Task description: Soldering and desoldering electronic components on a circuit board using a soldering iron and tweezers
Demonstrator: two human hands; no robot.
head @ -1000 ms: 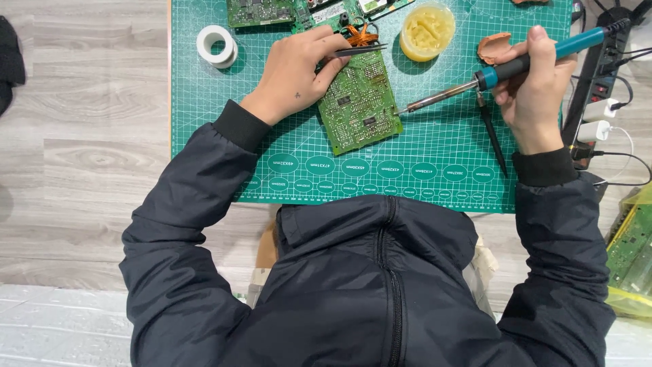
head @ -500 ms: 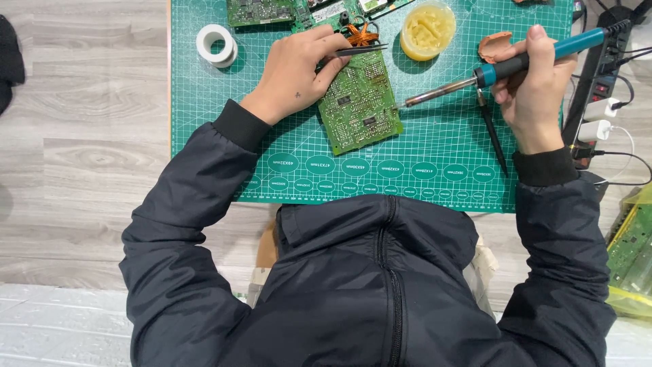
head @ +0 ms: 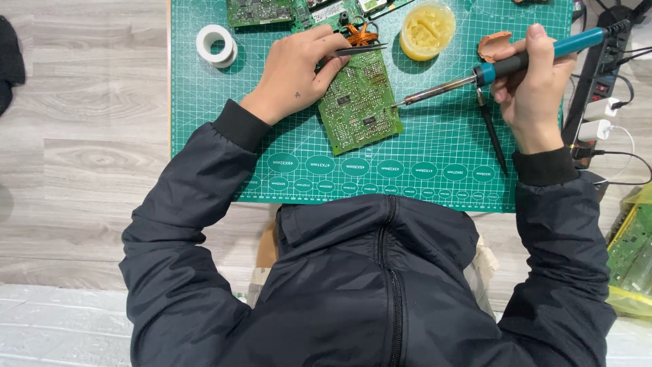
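A green circuit board (head: 360, 103) lies tilted on the green cutting mat (head: 421, 160). My left hand (head: 295, 71) rests on the board's upper left edge and grips dark tweezers (head: 360, 49) that point right over the board's top. My right hand (head: 533, 92) holds a soldering iron with a blue handle (head: 536, 56); its metal tip (head: 401, 103) touches the board's right edge. A thin black tool (head: 492, 132) hangs down below my right hand.
A yellow pot of flux (head: 426, 30) and more circuit boards (head: 261, 10) sit at the mat's top. A white tape roll (head: 216, 44) lies top left. A power strip with cables (head: 598, 88) runs along the right. A bag of boards (head: 631, 251) sits lower right.
The soldering iron has swung down and left, so its tip now meets the board's right edge. My left hand with the tweezers has stayed in place.
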